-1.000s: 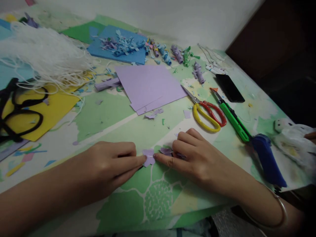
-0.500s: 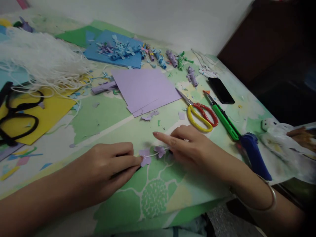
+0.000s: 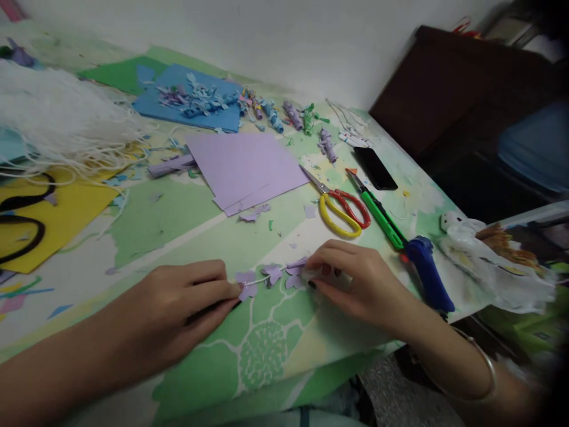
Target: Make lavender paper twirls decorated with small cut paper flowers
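Note:
A thin white string (image 3: 256,280) runs between my hands, with small purple paper cutouts along it. My left hand (image 3: 186,302) presses the string's left end against a petal-shaped purple cutout (image 3: 248,279), thumb and fingers closed. In the middle sits a smaller purple cutout (image 3: 272,273), shaped like a butterfly. At the right, my right hand (image 3: 351,276) curls with its fingertips at another purple cutout (image 3: 293,277), one wing of it raised. Its palm side hides whatever lies between the fingers. Ahead lie purple paper sheets (image 3: 251,163) with purple scraps (image 3: 255,213) before them.
Scissors (image 3: 340,216), a green utility knife (image 3: 382,219), a blue-handled tool (image 3: 429,276) and a phone (image 3: 376,168) lie to the right. A heap of white string (image 3: 62,112) and yellow paper (image 3: 66,213) with black glasses (image 3: 22,222) are left. Decorated paper rolls (image 3: 293,115) lie behind.
My right hand's index finger, stretched out before, has bent down to the right-hand cutout, which now shows. My left hand keeps its pinch. The view has shifted slightly to the right.

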